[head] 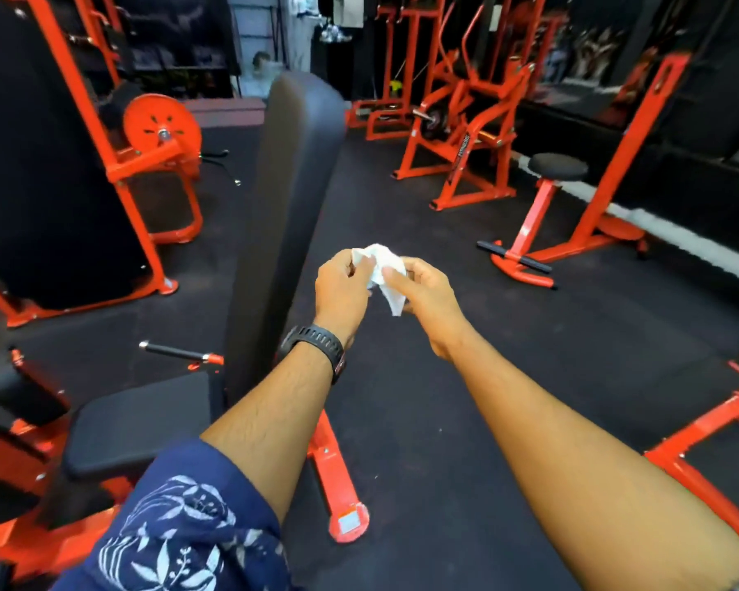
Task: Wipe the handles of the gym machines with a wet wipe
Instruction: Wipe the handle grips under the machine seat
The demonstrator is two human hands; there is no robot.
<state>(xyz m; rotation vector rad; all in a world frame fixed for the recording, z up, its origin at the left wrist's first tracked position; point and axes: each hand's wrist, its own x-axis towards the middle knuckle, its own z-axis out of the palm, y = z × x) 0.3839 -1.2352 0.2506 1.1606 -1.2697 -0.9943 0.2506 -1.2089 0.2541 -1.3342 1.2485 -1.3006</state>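
Out in front of us, over the black rubber floor between the machines, we've got the wet wipe held up in mid-air by both hands. Left hand, the one with the black watch, has its fingers curled round the upper bunch of it. Right hand pinches the lower part with thumb and fingers. So both are closed on the wipe, with nothing else in either.

Our guess on why it's held like this: we're between handles and sorting the wipe out, opening it or folding to a fresh side. That takes two hands and is easier in the air than against a machine. It's touching no equipment right now.

The wipe itself is white, crumpled and bunched, with a limp corner hanging down below the right thumb. It drapes rather than sticks out, so we'd say there's moisture in it, though you can't really tell from here. No obvious grime that we can see.

Nearest candidate looks like the black-gripped handle low on the left, beside the tall black back pad and seat of the orange machine
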